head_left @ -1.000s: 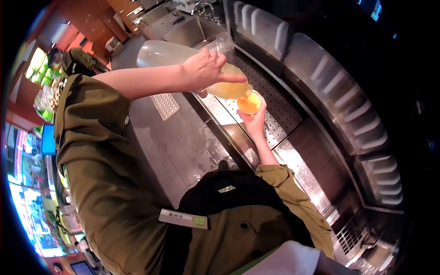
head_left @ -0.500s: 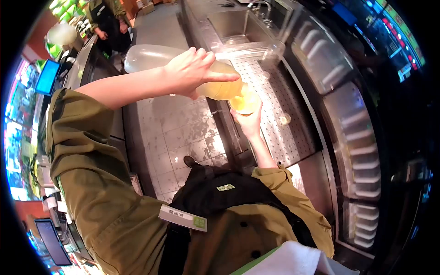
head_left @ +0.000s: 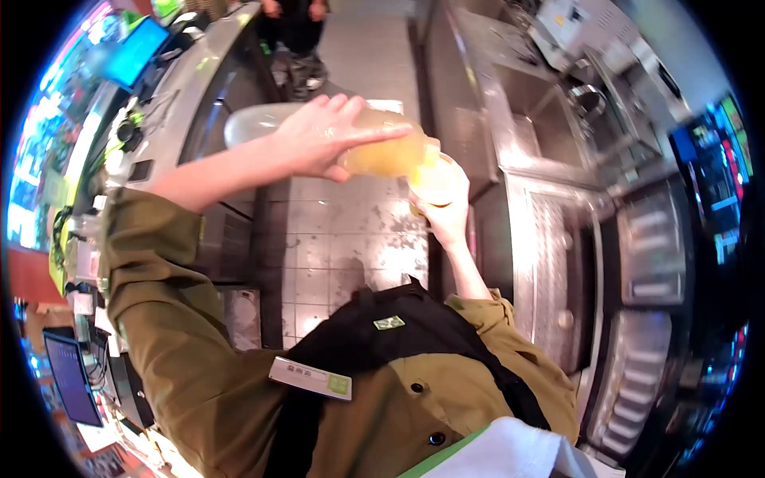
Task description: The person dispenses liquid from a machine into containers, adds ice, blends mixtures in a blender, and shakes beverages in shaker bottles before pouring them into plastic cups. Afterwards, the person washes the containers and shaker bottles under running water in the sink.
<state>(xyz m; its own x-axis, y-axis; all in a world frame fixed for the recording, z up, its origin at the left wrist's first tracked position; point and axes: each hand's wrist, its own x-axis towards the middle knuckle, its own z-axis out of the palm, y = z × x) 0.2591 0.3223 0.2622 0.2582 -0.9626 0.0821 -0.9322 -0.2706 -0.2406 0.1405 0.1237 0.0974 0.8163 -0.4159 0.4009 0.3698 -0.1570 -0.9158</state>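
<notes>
My left hand (head_left: 327, 139) is wrapped round a long translucent shaker (head_left: 378, 151), which lies tipped nearly on its side. Yellow contents fill its right end, and its pale rounded end points left. A cup (head_left: 437, 187) is held tilted in my right hand (head_left: 450, 217), its rim right by the shaker's mouth. Yellow liquid shows at the mouth and in the cup. I cannot make out whether the two rims touch. Both are held above the tiled floor, in front of my black apron (head_left: 374, 331).
To the right are a sink (head_left: 534, 111), a perforated drain tray (head_left: 550, 263) and clear bins (head_left: 633, 390). A counter (head_left: 187, 88) with a blue screen (head_left: 135, 52) runs along the left. Another person (head_left: 299, 40) stands ahead in the aisle.
My view and body have turned left, so cup and shaker have moved from beside the drain tray to over the aisle floor. Both hands keep their holds, with the shaker still tipped toward the cup.
</notes>
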